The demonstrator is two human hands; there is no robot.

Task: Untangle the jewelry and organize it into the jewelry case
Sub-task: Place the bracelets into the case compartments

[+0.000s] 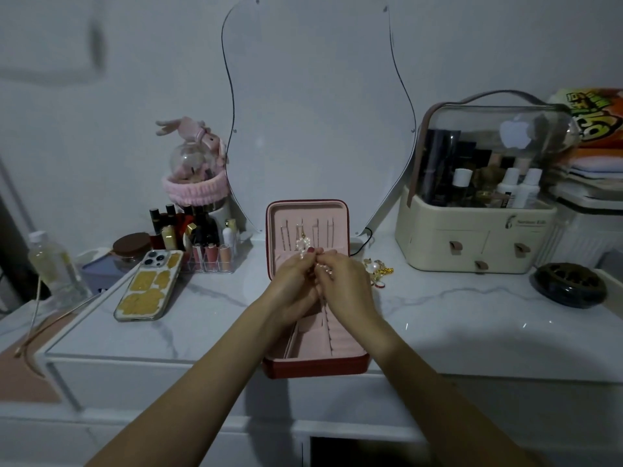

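- Pinching a small pearl trinket [301, 246] between curled fingertips, the left hand [294, 281] was raised over the open jewelry case [315, 364], with the pearls showing just above its fingers.
- Meeting it fingertip to fingertip, the right hand [344, 286] had its fingers curled on the same tangle, from which a thin chain [324, 306] hung down between the two hands toward the case's pink lining.
- Under both hands the case sat on the marble-look tabletop [455, 318], its red front wall at the table's near edge and its lid [308, 219] upright just beyond the fingertips, with fine chains hanging inside the lid.
- Just to the right of the right hand, a heap of jewelry [379, 269] with gold chain and a large pearl lay on the tabletop, clear of the case.
- To the left of the left hand a phone [150, 286] lay face down, and beyond it stood a clear rack of lipsticks [199, 242].
- Far to the right of the right hand stood a cream cosmetics box [478, 237] with a clear dome, and a dark round dish [569, 284] sat near it.
- Behind the case's lid, a wavy-edged mirror [320, 112] leaned at the wall.
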